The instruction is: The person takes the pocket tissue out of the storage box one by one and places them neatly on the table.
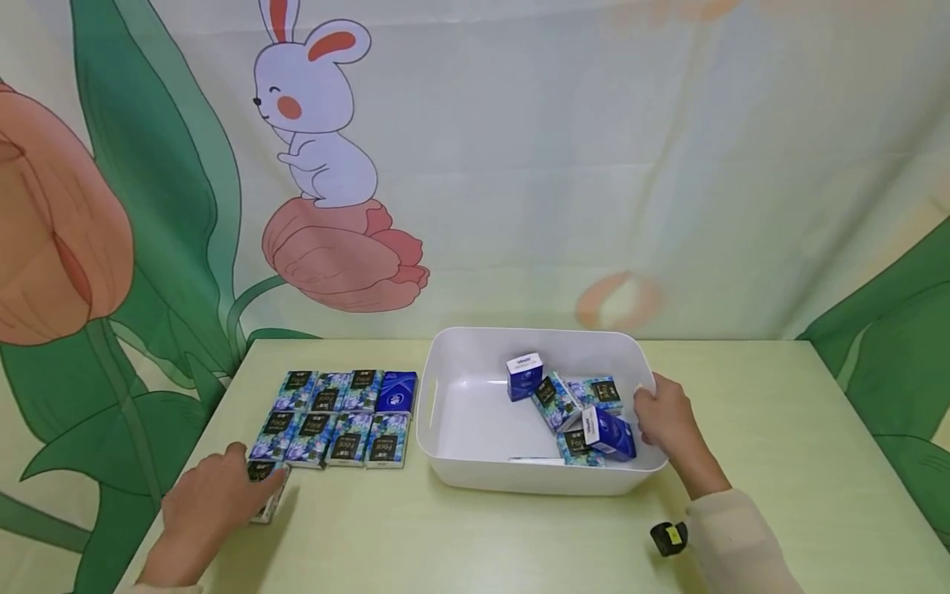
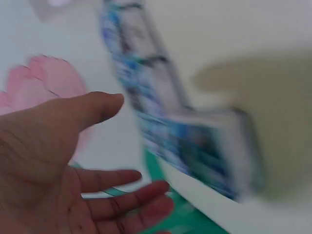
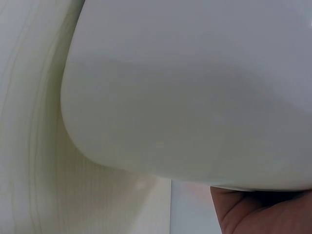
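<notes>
My left hand [image 1: 218, 493] is over the front left pack of tissues [image 1: 269, 495], its thumb and fingers spread. The left wrist view shows the hand [image 2: 73, 161] with fingers apart beside a blurred floral pack [image 2: 195, 146], holding nothing. Packs in two rows, mostly floral with one plain blue pack [image 1: 397, 392], lie just behind it. My right hand [image 1: 665, 417] grips the right end of a white plastic bin [image 1: 534, 478]. In the right wrist view the bin's outer wall [image 3: 185, 117] hides most of that hand [image 3: 268, 214].
Inside the bin, several tissue packs, floral [image 1: 555, 402] and blue [image 1: 525, 379], lie loosely toward the right. A small black item with a yellow label [image 1: 670, 539] is on the pale table [image 1: 475, 544] near the right sleeve [image 1: 738, 532]. A printed curtain [image 1: 519, 165] hangs behind.
</notes>
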`<state>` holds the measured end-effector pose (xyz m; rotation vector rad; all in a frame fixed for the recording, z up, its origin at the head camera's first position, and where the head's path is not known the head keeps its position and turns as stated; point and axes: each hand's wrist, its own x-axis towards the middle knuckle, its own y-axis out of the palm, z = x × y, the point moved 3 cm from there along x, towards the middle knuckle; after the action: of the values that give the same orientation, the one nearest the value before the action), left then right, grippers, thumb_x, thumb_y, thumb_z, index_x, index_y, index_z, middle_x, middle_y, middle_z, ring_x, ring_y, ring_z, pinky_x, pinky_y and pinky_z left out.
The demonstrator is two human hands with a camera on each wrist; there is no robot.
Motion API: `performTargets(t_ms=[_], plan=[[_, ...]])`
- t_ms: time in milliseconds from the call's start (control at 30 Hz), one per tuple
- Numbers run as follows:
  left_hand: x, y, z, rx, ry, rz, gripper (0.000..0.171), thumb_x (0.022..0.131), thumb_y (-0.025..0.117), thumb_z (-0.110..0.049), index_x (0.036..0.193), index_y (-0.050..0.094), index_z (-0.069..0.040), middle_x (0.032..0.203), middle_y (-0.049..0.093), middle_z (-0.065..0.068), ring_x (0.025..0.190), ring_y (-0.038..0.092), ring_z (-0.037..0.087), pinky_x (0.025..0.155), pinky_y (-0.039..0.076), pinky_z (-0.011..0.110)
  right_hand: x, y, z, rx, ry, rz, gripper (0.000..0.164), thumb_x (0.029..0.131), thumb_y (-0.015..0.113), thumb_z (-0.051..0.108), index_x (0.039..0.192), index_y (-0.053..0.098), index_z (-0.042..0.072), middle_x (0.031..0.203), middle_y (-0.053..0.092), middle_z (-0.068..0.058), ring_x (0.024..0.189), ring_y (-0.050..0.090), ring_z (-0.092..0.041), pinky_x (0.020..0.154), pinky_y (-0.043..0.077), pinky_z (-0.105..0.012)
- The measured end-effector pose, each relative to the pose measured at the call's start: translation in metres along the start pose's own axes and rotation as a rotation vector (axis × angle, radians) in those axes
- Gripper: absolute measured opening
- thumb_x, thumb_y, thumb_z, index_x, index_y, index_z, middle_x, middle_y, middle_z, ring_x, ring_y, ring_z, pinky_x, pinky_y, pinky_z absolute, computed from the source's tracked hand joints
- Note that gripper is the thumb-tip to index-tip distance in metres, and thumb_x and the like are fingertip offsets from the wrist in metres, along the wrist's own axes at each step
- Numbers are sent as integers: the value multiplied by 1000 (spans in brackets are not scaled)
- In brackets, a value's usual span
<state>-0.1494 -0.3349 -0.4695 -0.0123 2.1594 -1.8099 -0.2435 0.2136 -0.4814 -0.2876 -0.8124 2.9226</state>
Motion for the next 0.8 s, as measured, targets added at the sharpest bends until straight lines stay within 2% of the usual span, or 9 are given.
performTargets(t_ms=[167,267,333,433,533,633,800], plan=[[-5,-34,-67,-16,252,-243,68,90,70,-46,132,58,6,117,63,31,96,64,48,64,53,58,1,-2,-1,8,-1,-7,41,95,38,10,125,56,-10,70,55,-13,51,52,-17,46,50,-30],[-5,-52,-109,-22,395,-346,59,89,74,-40,130,62,0,117,65,27,95,66,44,60,54,55,1,-2,-2,13,4,-5,42,95,38,10,127,56,-10,71,56,-14,51,52,-17,46,50,-30],[-4,-60,-135,-10,480,-387,55,88,75,-38,127,64,-1,113,67,23,90,67,39,60,55,51,1,-1,-3,16,10,-3,42,95,38,10,128,55,-10,71,56,-15,52,52,-17,47,50,-30],[-3,-66,-168,13,578,-412,52,88,76,-37,124,67,-2,109,69,19,88,68,35,64,57,49,1,0,-3,19,20,0,43,95,38,10,130,54,-9,73,56,-15,52,52,-17,47,50,-30],[-1,-67,-196,47,647,-403,51,89,76,-37,124,68,-2,108,69,17,90,68,33,67,58,46,1,2,-2,19,26,7,43,96,38,10,131,54,-9,78,58,-19,54,51,-18,47,49,-30],[2,-67,-220,97,691,-389,50,89,76,-38,125,68,-4,107,69,14,90,67,29,66,57,43,1,3,0,17,28,12,42,97,38,10,131,54,-8,82,59,-22,54,51,-18,47,49,-29],[12,-66,-258,209,736,-334,50,90,74,-40,128,67,-8,106,70,10,88,66,26,66,57,40,1,2,0,11,23,3,42,96,37,10,130,55,-8,77,58,-18,52,51,-17,47,48,-29]])
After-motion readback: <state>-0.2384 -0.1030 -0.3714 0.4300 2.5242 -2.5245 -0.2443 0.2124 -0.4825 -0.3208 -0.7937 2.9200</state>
